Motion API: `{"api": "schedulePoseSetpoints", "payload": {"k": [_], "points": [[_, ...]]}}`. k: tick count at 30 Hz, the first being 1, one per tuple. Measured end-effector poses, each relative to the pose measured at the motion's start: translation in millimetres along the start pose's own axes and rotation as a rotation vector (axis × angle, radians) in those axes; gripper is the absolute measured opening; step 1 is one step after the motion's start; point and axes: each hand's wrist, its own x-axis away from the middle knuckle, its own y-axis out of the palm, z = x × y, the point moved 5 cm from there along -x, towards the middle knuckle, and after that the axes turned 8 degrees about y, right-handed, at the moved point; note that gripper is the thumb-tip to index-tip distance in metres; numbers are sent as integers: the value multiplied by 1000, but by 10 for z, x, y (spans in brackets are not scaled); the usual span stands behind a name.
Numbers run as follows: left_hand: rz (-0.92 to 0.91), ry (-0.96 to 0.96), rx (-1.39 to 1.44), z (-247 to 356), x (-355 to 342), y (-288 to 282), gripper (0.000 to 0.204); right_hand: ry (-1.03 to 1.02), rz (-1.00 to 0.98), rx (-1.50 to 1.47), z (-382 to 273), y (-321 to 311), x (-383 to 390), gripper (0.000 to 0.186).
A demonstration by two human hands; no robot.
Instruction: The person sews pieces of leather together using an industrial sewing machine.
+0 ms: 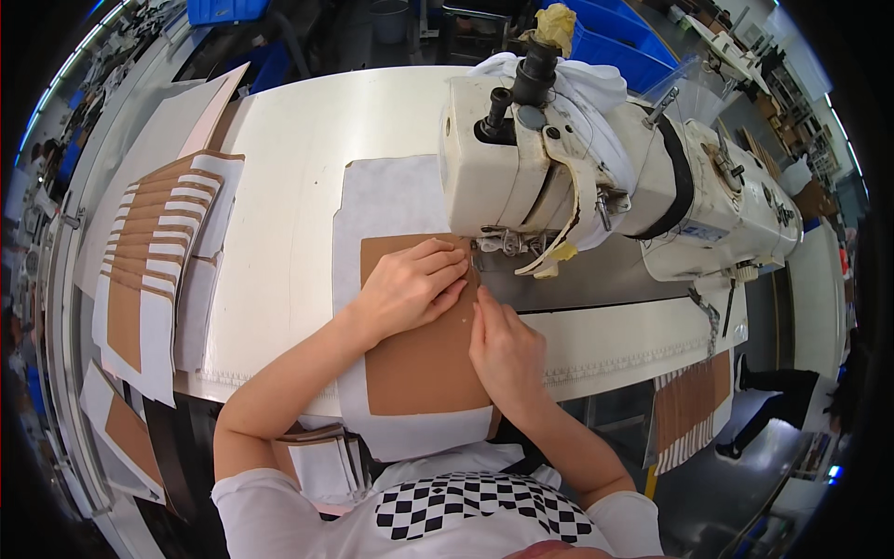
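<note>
A flat brown panel [414,373] lies on a larger whitish sheet [352,224], its upper right corner beside the presser foot area [507,244] of a white sewing machine [559,168]. My left hand [416,287] rests on the panel's upper part, its fingers curled and pressed together close to the needle area. At the panel's right edge, my right hand [506,349] pinches with thumb and fingers, just below the left fingertips. The curled fingers hide the exact point of contact. Both hands touch the panel.
A fanned stack of brown-and-white panels [158,252] lies on the table's left side. More striped panels [691,410] hang at the right front edge. A ruler strip [615,359] runs along the front. Blue bins [619,47] stand behind; another person's legs [768,410] show at right.
</note>
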Motion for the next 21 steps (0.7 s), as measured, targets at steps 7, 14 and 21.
{"api": "schedulePoseSetpoints", "payload": {"k": [7,14,21], "points": [[9,-14,-84,-33,-42,14,20,39,36,15,-24,24,-135,20],[-12,-7,24,16,20,6,19,58,-7,-29,13,10,19,27],[29,7,-37,-9,-18,4,19,72,0,-17,-24,27,-90,20]]}}
